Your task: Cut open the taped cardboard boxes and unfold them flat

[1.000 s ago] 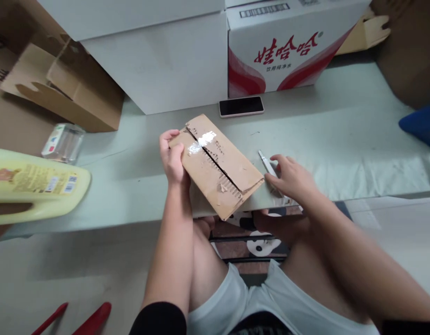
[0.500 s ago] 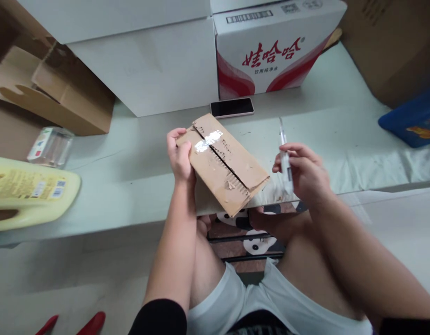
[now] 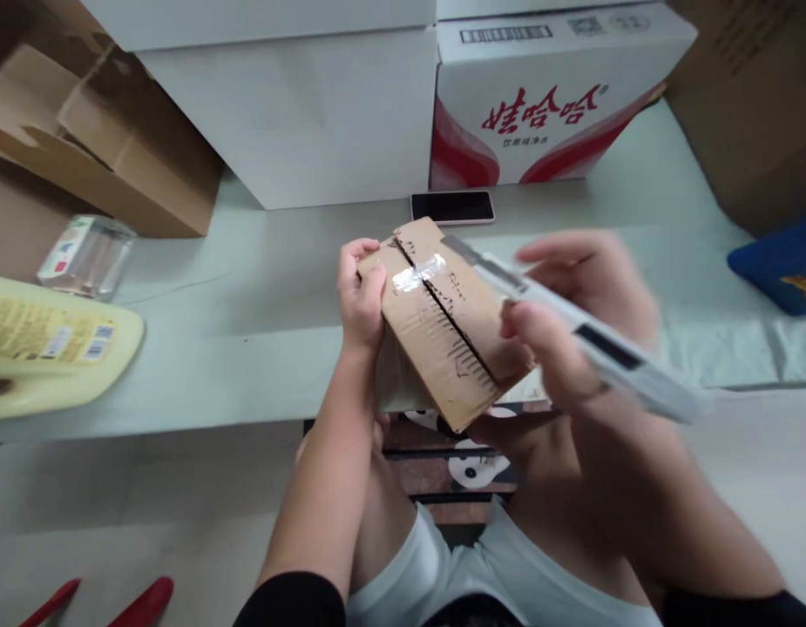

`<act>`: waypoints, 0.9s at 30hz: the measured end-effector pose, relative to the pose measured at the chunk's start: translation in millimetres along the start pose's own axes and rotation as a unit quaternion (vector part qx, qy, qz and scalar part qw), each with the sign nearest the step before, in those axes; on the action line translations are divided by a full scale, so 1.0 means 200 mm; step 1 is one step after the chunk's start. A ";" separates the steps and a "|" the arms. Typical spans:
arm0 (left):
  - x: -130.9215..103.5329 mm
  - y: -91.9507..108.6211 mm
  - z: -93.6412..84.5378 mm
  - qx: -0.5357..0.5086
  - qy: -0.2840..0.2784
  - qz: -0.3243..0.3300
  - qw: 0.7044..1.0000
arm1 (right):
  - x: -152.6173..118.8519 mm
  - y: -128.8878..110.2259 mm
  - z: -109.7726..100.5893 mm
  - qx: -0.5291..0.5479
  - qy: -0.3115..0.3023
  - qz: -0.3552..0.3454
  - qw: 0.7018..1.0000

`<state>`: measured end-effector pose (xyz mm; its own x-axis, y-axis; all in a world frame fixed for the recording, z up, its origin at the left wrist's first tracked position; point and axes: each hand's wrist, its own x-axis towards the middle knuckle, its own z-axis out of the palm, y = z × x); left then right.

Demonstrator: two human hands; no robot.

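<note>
My left hand point(image 3: 363, 296) grips the upper left end of a brown cardboard box point(image 3: 409, 322), thumb on top and fingers around the edge. The box is tilted above the table's front edge. A dark slit runs along its middle seam, crossed by a strip of clear tape point(image 3: 419, 273), with torn cardboard near the lower end. Smeared by motion, my right hand point(image 3: 572, 305) holds a white utility knife point(image 3: 565, 309) between thumb and fingers. Its blade end points up and left over the box's far side. Whether the blade touches the cardboard I cannot tell.
A phone point(image 3: 452, 207) lies behind the box, before large white cartons point(image 3: 350, 122). To the left are a yellow jug point(image 3: 69, 348), a clear plastic container point(image 3: 92, 261) and an open cardboard box point(image 3: 160, 192). A blue container point(image 3: 782, 266) stands at the right.
The utility knife has swung from upright to slanting, coming left and closer to the box in my right hand. The view has shifted slightly; my left hand keeps its hold on the box.
</note>
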<state>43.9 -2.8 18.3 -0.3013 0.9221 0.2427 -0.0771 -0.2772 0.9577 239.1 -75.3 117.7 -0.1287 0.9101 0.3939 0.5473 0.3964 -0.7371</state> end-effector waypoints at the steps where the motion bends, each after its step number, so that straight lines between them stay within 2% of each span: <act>1: 0.00 0.00 0.00 0.000 -0.001 -0.006 1.000 | 0.00 0.01 0.03 -0.018 -0.029 0.003 0.999; 5: -0.01 0.01 0.00 0.005 -0.003 -0.010 1.000 | -0.01 0.04 0.11 -0.057 -0.065 -0.001 0.996; 7: -0.01 0.01 -0.01 0.015 -0.011 -0.002 1.000 | -0.02 0.04 0.13 -0.076 -0.050 -0.009 0.996; 10: -0.01 0.01 -0.02 0.025 -0.020 0.009 0.999 | -0.02 0.05 0.12 -0.077 -0.028 -0.018 0.996; 13: -0.02 0.01 -0.02 0.022 -0.022 0.017 0.999 | -0.02 0.06 0.11 -0.056 -0.044 -0.021 0.997; 19: -0.02 0.02 -0.01 0.012 -0.009 -0.001 1.000 | -0.03 0.07 0.12 -0.060 -0.030 -0.021 0.998; 27: -0.01 -0.03 -0.03 0.036 -0.045 0.038 0.998 | -0.02 0.06 0.14 -0.108 -0.059 -0.047 0.991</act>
<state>38.2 -4.7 11.7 -0.2169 0.9208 0.3241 0.0118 -0.3296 0.9441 223.0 -70.0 91.2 -0.2769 0.8830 0.3790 0.6909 0.4571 -0.5601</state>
